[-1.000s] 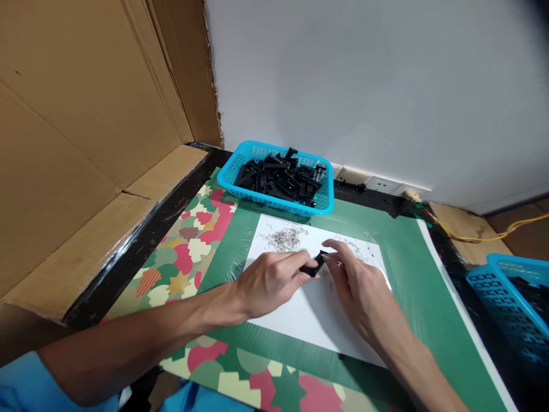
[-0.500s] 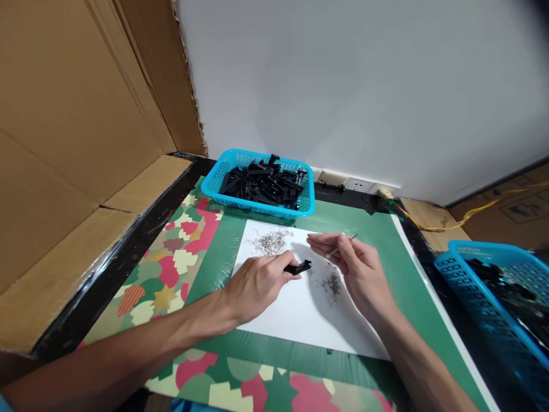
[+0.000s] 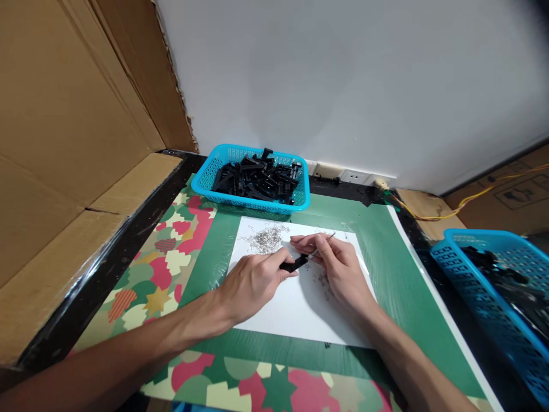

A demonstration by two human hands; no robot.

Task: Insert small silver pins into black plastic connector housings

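The left hand (image 3: 253, 286) pinches a black part (image 3: 292, 265) above the paper (image 3: 274, 312), and the right hand (image 3: 341, 269) grips a thin tool (image 3: 330, 236), its lower end right by the part's tip! Touching? Can't tell. Metal bits (image 3: 266, 239) lie heaped behind, the basket (image 3: 249, 202) beyond.

No words, brands or numbers can be read. A dark framed pictogram (image 3: 521, 191), too blurred to make out, is printed on the cardboard (image 3: 482, 205) beyond the right hand (image 3: 343, 269), well to its right.
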